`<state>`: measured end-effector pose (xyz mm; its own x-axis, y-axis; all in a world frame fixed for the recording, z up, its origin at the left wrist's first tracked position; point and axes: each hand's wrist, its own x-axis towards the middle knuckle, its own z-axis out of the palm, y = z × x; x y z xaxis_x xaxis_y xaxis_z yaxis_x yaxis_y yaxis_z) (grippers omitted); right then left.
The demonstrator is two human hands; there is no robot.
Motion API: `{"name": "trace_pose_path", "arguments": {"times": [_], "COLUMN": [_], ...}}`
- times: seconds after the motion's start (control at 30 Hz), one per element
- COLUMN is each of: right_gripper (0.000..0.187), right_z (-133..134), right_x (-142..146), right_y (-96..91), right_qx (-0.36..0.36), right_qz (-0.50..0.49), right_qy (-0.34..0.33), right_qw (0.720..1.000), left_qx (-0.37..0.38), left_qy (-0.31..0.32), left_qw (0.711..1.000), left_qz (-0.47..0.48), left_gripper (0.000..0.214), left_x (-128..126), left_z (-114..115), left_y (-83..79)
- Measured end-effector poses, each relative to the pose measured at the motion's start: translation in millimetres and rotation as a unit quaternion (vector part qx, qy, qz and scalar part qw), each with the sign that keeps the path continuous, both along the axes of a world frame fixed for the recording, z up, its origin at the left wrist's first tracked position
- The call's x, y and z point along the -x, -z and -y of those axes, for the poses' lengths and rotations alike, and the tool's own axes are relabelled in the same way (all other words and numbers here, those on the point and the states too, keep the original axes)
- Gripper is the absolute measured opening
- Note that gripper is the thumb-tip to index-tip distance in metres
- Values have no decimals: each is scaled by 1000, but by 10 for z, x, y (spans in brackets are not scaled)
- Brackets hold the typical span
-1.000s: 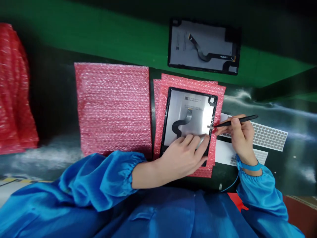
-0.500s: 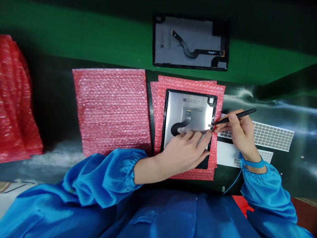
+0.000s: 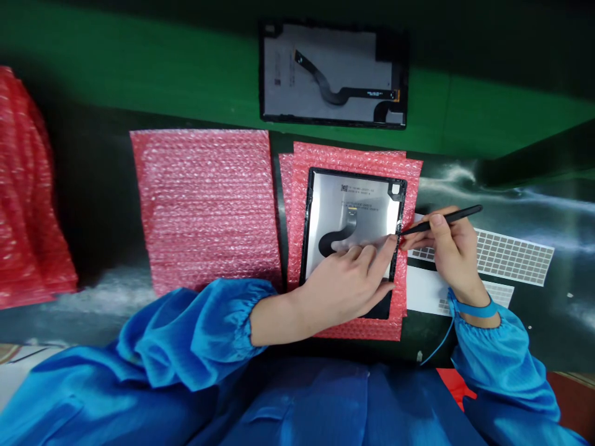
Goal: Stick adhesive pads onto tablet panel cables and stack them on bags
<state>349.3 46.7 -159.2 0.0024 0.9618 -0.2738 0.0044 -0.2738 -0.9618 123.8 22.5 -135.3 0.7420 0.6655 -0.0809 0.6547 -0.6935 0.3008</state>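
Two panels: the near panel [image 3: 372, 220] on red bubble wrap [image 3: 297, 207], the far panel [image 3: 344, 59] beyond. Your right hand [image 3: 453, 244] grips one pair of tweezers [image 3: 460, 214]; your left hand [image 3: 341, 282] covers the near panel's lower part, grip unclear. Two label sheets [image 3: 514, 257] lie partly behind your right hand.
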Motion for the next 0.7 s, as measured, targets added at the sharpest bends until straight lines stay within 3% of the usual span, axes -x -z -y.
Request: {"name": "trace_pose_path", "arguments": {"times": [0.27,0.53,0.7], "right_gripper": [38,34,30], "right_z": [-3,0,18], "right_x": [9,2,-26], "right_y": [6,28,69], "right_qx": [1,-5,-44], "right_qz": [0,-8,-30], "right_qy": [1,-1,41], "right_qw": [1000,1000,998], "left_qx": [-3,-7,35], "left_qy": [7,6,20], "left_qw": [1000,1000,998], "left_qz": [1,-10,-55], "left_gripper": [62,75,73], "left_x": [15,-15,-97], "left_z": [19,-19,-72], "left_y": [-6,9,-95]}}
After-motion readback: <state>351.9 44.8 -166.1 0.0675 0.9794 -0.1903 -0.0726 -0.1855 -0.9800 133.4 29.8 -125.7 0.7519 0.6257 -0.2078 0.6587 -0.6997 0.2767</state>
